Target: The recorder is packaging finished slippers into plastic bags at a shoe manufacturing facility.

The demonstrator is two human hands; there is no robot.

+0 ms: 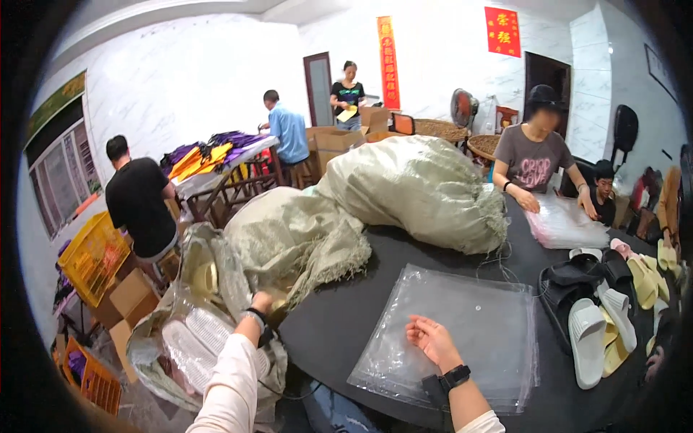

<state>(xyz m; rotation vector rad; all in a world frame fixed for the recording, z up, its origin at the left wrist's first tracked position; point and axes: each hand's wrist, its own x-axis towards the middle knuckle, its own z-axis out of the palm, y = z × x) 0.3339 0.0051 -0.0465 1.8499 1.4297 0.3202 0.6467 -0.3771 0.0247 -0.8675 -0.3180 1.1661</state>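
Observation:
My left hand (263,302) reaches to the rim of an open woven sack (137,346) left of the table. Its fingertips are hard to make out against the sack cloth, so I cannot tell whether it grips anything. Inside that sack lie white ribbed slippers (195,343) in clear plastic, with a cream slipper (205,278) farther up. My right hand (435,342) is over a stack of clear plastic bags (462,299) on the black table (317,335). Its fingers are loosely bent and apart from the thumb, with nothing seen in them.
Two bulging woven sacks (415,191) rest at the table's far side. Loose slippers (588,343) in white, black and cream pile up at the right. Across the table a person (534,155) handles a stack of clear bags (570,224). A yellow crate (92,260) stands at the left.

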